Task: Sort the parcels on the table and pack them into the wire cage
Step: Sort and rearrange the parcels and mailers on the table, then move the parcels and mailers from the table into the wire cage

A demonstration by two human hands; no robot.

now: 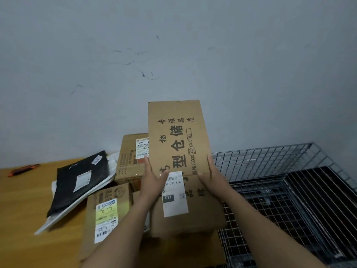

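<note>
A tall brown cardboard box (177, 140) with black printed characters and a white label reading 031 is held up in the middle of the view, tilted back toward the wall. My left hand (152, 178) presses its left side with the thumb across the front. My right hand (212, 175) clasps its right side, fingers straight along the edge. The wire cage (270, 159) stands open to the right, its mesh floor bare and dark. More parcels lie on the wooden table (25, 206): a box with a yellow-green label (106, 215), another box (128, 161) behind it, and a black mailer bag (81, 180).
A white mailer (58, 219) lies under the black bag. An orange-and-black tool (24, 169) rests at the table's far left. A grey scuffed wall rises behind everything. A further flat carton (183, 250) lies under the held box, next to the cage.
</note>
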